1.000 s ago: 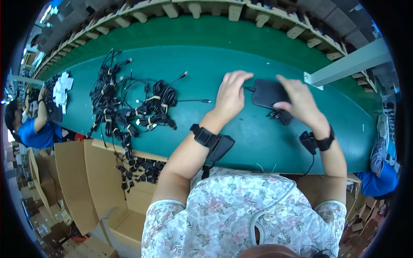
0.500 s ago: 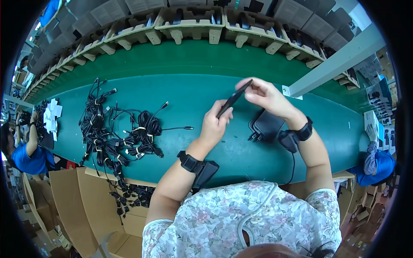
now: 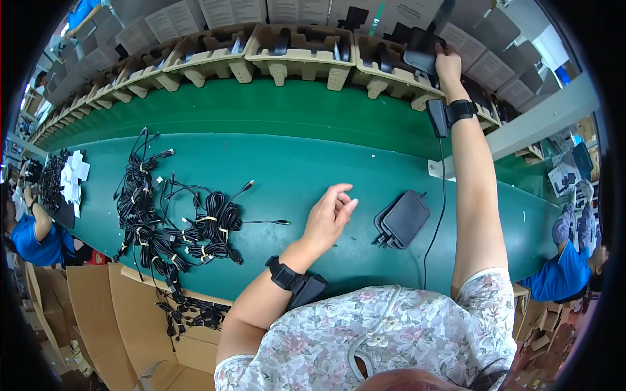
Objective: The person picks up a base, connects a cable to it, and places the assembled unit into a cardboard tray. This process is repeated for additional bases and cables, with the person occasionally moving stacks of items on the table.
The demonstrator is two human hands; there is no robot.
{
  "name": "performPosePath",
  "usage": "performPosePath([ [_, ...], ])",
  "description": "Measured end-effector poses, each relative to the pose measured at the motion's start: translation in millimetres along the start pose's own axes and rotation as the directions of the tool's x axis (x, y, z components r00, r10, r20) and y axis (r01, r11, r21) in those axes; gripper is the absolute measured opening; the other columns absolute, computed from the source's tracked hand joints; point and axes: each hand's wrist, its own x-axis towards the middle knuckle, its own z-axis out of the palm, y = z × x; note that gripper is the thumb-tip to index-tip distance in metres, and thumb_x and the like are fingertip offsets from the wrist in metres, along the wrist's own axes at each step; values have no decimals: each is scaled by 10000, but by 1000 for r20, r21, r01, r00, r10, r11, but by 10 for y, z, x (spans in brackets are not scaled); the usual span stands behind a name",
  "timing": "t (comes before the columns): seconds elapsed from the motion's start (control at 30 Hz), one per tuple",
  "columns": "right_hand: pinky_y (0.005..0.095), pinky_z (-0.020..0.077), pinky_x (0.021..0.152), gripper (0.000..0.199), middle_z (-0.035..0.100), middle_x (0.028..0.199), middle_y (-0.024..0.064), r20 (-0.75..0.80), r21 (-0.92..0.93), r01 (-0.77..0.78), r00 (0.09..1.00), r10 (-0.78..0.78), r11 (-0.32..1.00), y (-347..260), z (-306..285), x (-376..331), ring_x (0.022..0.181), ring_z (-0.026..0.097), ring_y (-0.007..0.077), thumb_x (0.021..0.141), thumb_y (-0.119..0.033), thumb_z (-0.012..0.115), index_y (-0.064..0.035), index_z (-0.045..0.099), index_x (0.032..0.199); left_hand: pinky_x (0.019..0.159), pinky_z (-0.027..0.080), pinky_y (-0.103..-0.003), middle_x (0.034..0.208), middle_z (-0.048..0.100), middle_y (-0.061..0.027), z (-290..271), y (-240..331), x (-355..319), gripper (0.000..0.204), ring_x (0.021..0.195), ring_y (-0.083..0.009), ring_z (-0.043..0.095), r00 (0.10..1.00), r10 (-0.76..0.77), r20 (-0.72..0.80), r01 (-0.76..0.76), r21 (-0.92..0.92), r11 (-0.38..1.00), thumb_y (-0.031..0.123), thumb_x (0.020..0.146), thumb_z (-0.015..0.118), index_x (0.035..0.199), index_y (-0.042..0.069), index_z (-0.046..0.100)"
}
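Note:
My right hand (image 3: 448, 66) reaches far out to the row of trays, fingers closed on the edge of a flat black rectangular device (image 3: 420, 55). That device is over a moulded cardboard tray (image 3: 372, 70); whether it touches the tray, I cannot tell. Over the green table (image 3: 313, 156) my left hand (image 3: 331, 215) holds nothing, its fingers loosely curled and the thumb apart. To its right lies a small stack of dark flat devices (image 3: 404, 218) with short prongs at one edge. Bundled black cables (image 3: 218, 212) lie to its left.
More tangled cables (image 3: 138, 212) cover the table's left part and hang toward an open cardboard box (image 3: 153, 313). A grey metal post (image 3: 521, 133) rises at the right. Co-workers in blue work at the far left (image 3: 42, 234) and far right (image 3: 557, 274).
My right hand has gone from above the table out to the trays, carrying the black device. The left hand has let go of it and stays over the table.

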Motion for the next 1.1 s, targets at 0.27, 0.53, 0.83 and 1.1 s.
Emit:
performPosePath([
  [0.27, 438, 435, 853, 438, 611, 1046, 238, 195, -417, 102, 981, -21, 903, 612, 126, 378, 1005, 555, 429, 887, -387, 499, -17, 579, 1105, 540, 451, -243, 816, 548, -49, 24, -2, 17, 271, 615, -110, 545, 999, 30, -22, -29, 26, 999, 104, 901, 554, 1144, 19, 468],
  [0.53, 391, 485, 723, 278, 620, 919, 161, 296, -378, 520, 852, -433, 765, -685, 286, -655, 833, 611, 312, 861, -263, 587, -48, 626, 1033, 617, 481, -362, 817, 593, -121, 53, -13, 18, 253, 698, -269, 593, 986, 130, -105, -117, 120, 986, 151, 860, 596, 1066, 41, 498],
  [0.83, 364, 437, 869, 298, 609, 1024, 84, 251, 836, 522, -91, -964, 169, -2795, 487, -2820, 987, 550, 278, 795, -123, 609, -82, 587, 1089, 778, 483, -343, 982, 618, -142, 112, -288, 53, 234, 897, -286, 594, 902, 424, -75, -374, 352, 858, 96, 877, 547, 1100, 25, 535],
  [1.1, 366, 420, 885, 226, 591, 1001, 96, 589, 686, 688, -333, -736, 238, -2925, 534, -3251, 941, 549, 282, 804, -176, 611, -43, 561, 979, 937, 408, -379, 1168, 571, -166, 356, -602, 101, 290, 1124, -306, 508, 996, -37, 79, 54, -233, 971, 93, 849, 556, 1134, 38, 550],
])
